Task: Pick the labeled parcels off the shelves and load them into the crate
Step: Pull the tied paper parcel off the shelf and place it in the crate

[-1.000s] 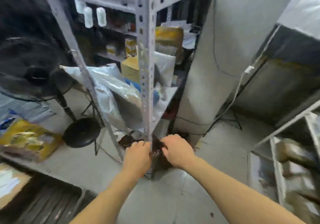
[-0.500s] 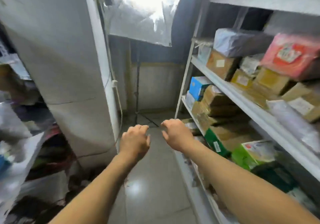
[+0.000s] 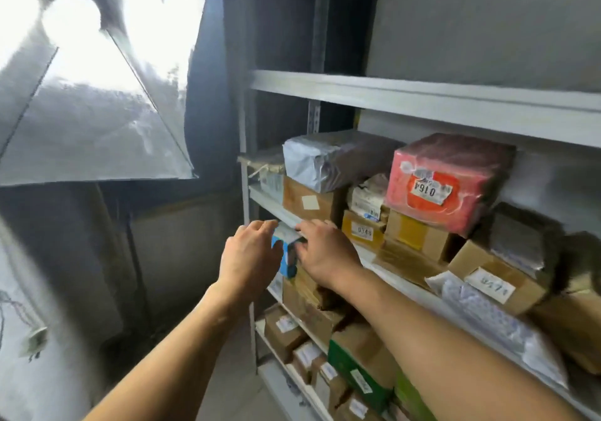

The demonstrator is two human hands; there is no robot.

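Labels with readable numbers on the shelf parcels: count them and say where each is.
3. 0164 on the red parcel; 0348 on the yellow-labelled box below-left; a blurred number on the brown box right. Others unreadable.

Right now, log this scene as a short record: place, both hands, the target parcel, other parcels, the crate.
place: metal shelving unit stacked with parcels
left hand: open, at the left side of the blue box
right hand: open, fingers over the blue box's right side
grasp: contact unclear, box not lifted
other parcels: pink parcel labeled 0164; brown box labeled 0348; grey-wrapped parcel
crate: not in view
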